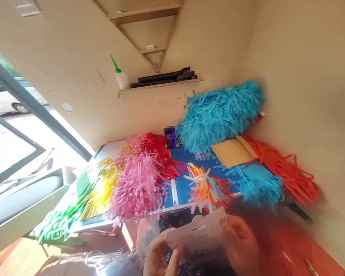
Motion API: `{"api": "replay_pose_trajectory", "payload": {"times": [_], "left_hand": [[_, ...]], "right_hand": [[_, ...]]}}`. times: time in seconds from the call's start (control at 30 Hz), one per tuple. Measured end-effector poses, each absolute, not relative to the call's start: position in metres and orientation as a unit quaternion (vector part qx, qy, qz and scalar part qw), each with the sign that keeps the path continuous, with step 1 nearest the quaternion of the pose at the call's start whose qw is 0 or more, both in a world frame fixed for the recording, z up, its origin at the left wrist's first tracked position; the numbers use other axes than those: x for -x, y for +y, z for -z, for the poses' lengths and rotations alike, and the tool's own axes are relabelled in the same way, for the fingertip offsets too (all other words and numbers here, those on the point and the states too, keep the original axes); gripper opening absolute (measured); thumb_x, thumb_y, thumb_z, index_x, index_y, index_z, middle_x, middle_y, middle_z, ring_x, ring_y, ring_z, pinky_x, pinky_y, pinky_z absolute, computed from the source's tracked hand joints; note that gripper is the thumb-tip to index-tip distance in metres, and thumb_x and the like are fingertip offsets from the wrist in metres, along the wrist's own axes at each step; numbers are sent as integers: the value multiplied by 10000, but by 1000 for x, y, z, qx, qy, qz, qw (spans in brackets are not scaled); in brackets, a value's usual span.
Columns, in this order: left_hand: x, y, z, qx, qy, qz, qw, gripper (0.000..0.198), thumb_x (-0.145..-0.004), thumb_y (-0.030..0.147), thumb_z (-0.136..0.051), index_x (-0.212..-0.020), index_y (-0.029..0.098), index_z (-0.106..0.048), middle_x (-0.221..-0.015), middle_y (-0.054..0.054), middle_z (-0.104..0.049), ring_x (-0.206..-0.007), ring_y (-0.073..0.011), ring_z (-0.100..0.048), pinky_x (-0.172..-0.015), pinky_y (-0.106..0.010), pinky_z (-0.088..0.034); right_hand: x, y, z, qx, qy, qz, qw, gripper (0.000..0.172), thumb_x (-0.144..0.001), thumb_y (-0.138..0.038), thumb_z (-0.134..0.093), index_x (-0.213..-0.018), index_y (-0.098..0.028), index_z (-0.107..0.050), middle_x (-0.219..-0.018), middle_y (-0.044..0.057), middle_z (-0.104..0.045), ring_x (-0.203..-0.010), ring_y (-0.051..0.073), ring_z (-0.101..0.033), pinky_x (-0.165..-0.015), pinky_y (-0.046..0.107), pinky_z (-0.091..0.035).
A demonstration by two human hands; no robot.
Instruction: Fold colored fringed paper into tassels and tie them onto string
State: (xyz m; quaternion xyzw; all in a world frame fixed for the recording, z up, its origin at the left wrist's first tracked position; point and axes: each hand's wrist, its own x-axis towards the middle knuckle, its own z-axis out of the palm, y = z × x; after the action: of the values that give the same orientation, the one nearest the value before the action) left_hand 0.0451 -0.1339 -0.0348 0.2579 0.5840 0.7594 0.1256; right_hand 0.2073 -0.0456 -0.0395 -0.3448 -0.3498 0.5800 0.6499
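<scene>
Between my hands, low in the middle, is a pale cardboard packaging card (198,232) with a rounded tab and a slot in its upper edge. It is tilted, its right end higher. My left hand (162,255) pinches the left end between thumb and fingers. My right hand (241,243) is closed at the right end, slightly blurred. Whatever hangs below the card is too dim and blurred to make out. Just beyond it, a small bunch of multicoloured paper fringe (207,188) lies on the blue table (185,188).
Pink fringe (138,184), yellow fringe (103,188) and green fringe (56,226) cover the table's left. Blue fringe (224,115), orange fringe (287,172) and a tan envelope (234,152) lie right. A wall shelf (161,85) holds a glue bottle (121,78). A window frame (40,101) stands left.
</scene>
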Motion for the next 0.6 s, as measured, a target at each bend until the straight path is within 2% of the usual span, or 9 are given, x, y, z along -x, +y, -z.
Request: {"api": "replay_pose_trajectory", "payload": {"times": [0.13, 0.23, 0.33, 0.47, 0.6], "left_hand": [[-37, -139, 36, -360, 520, -765, 119, 184, -703, 207, -845, -863, 218, -756, -873, -62, -794, -812, -204, -759, -751, -258, -619], [-33, -142, 32, -398, 465, -782, 121, 264, -722, 86, -797, -919, 255, -748, -881, -35, -795, -801, -197, -761, -719, -261, -623], [-32, -143, 31, -406, 432, -796, 119, 316, -717, 57, -789, -947, 266, -730, -858, -6, -780, -748, -164, -745, -669, -227, -609], [-30, -145, 31, -428, 413, -792, 139, 344, -718, 35, -780, -959, 271, -715, -861, 9, -763, -741, -142, -721, -651, -208, -585], [-29, -145, 26, -422, 411, -795, 142, 233, -740, 62, -778, -860, 249, -708, -795, 25, -750, -689, -119, -695, -639, -192, -559]], "right_hand": [[-208, -42, 38, 409, -343, -553, 640, 334, -615, -383, -899, -676, -164, -655, -711, 49, -698, -560, 162, -625, -481, 227, -513], [-207, -44, 36, 437, -348, -548, 623, 349, -599, -370, -902, -705, -173, -634, -621, 26, -667, -579, 192, -646, -492, 240, -526], [-209, -45, 35, 450, -355, -548, 609, 351, -590, -350, -889, -739, -184, -619, -634, 34, -681, -612, 220, -673, -477, 237, -515], [-218, -42, 35, 477, -361, -574, 559, 394, -559, -339, -885, -785, -197, -596, -640, 34, -693, -564, 224, -661, -405, 224, -448], [-222, -40, 27, 500, -357, -590, 524, 402, -529, -319, -885, -762, -205, -578, -594, 16, -675, -495, 213, -629, -390, 238, -438]]}}
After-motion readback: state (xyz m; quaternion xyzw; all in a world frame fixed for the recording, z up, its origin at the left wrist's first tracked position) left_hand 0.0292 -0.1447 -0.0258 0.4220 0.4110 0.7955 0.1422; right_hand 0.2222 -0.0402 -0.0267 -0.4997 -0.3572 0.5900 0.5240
